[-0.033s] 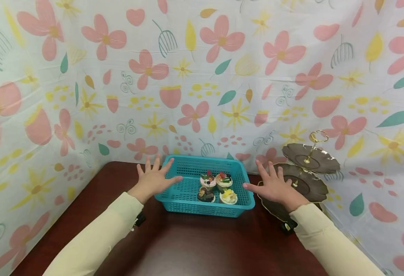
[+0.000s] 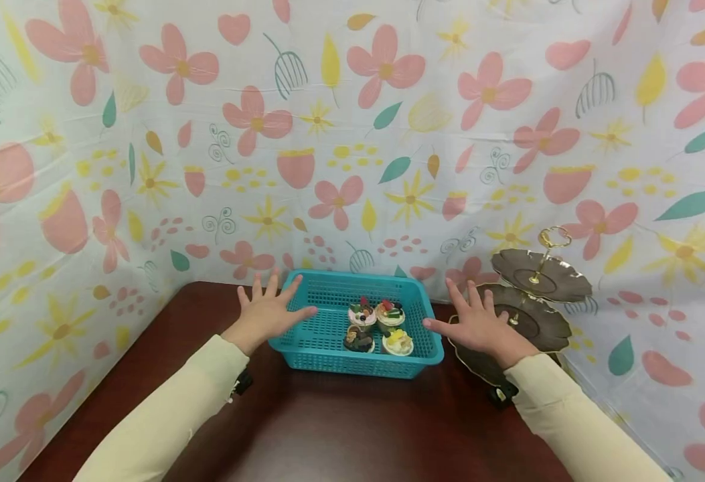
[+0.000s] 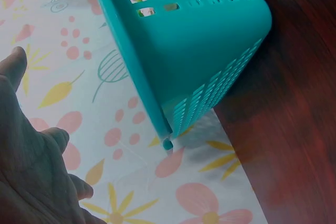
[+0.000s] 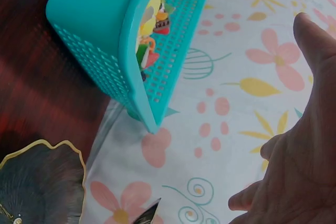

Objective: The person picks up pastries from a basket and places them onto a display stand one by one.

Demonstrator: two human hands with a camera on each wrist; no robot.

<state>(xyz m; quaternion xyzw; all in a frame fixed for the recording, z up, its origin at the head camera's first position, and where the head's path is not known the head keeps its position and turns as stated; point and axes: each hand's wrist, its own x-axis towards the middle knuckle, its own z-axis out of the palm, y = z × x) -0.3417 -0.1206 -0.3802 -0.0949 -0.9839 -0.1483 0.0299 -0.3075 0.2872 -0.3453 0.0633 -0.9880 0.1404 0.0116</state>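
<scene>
A teal plastic basket (image 2: 352, 362) sits at the back of a dark wooden table (image 2: 340, 428) and holds several small decorated cupcakes (image 2: 390, 313). My left hand (image 2: 270, 310) hovers at the basket's left rim with its fingers spread and holds nothing. My right hand (image 2: 479, 323), also spread and holding nothing, hovers just right of the basket, in front of the stand's lower plates. In the left wrist view the basket's wall (image 3: 199, 51) lies beyond my open palm (image 3: 26, 156). The right wrist view shows the basket (image 4: 94, 35), the cupcakes (image 4: 152, 30) and my open hand (image 4: 299, 145).
A tiered stand (image 2: 533, 281) with dark scalloped plates and a gold ring handle stands at the table's right back corner; its plate edge (image 4: 42, 182) shows in the right wrist view. Flowered cloth (image 2: 352, 134) walls in the back and both sides.
</scene>
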